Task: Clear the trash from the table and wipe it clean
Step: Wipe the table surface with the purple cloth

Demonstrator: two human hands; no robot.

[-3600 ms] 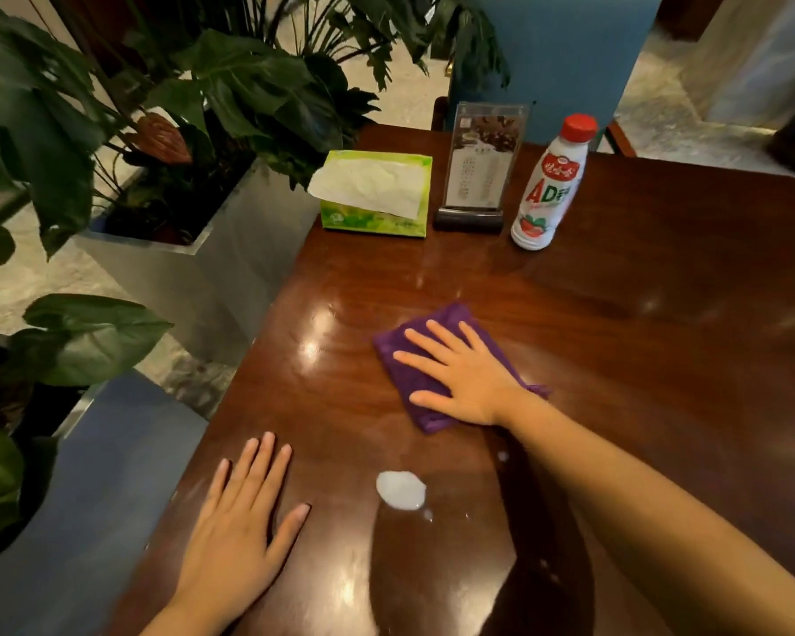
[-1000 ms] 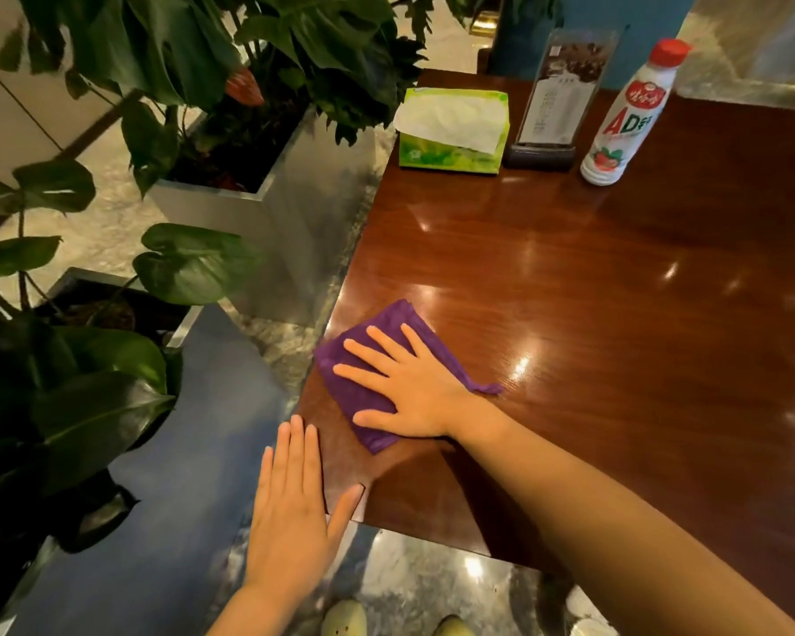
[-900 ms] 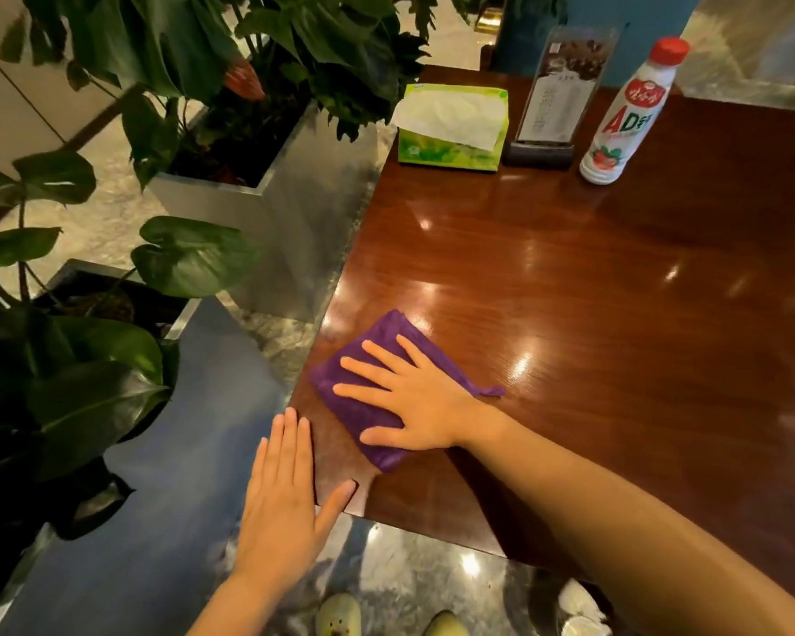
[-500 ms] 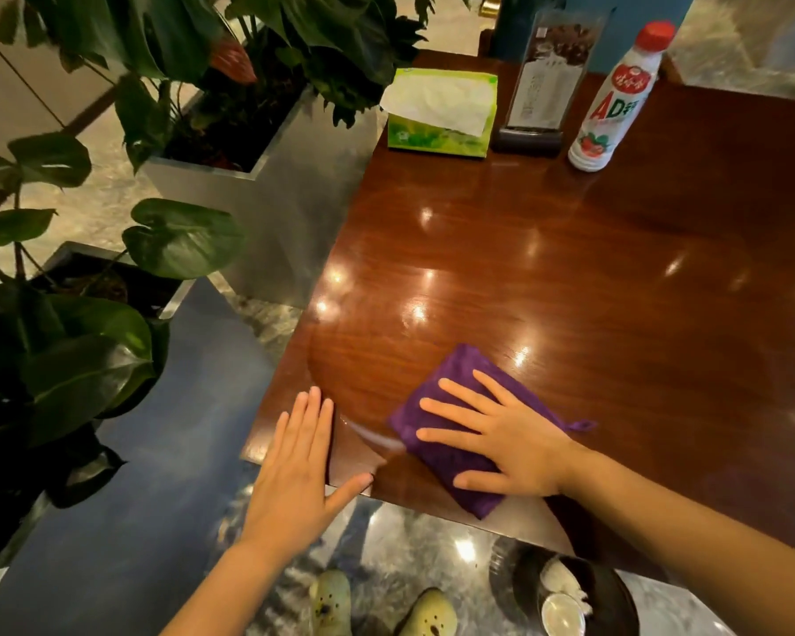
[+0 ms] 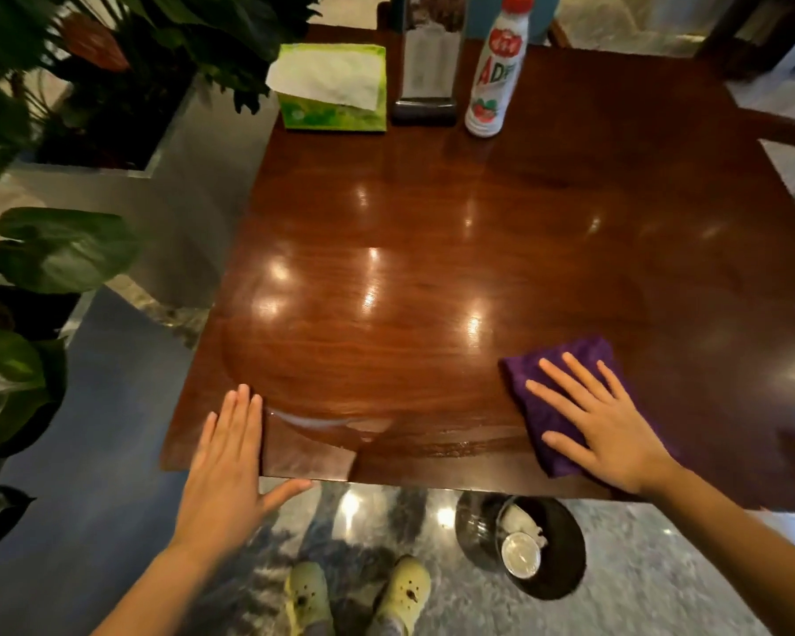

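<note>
The glossy dark wooden table [image 5: 432, 213] shows a wet streak along its near edge. The folded purple cloth [image 5: 565, 374] lies near-right under the flat right hand [image 5: 602, 424] — press evenly, overlap passes leftward toward the released left hand [image 5: 226, 465].

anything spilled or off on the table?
Yes: a thin wet streak remains along the table's near edge, between the left hand and the purple cloth under the right hand. Tissue box and bottle stand upright.
</note>
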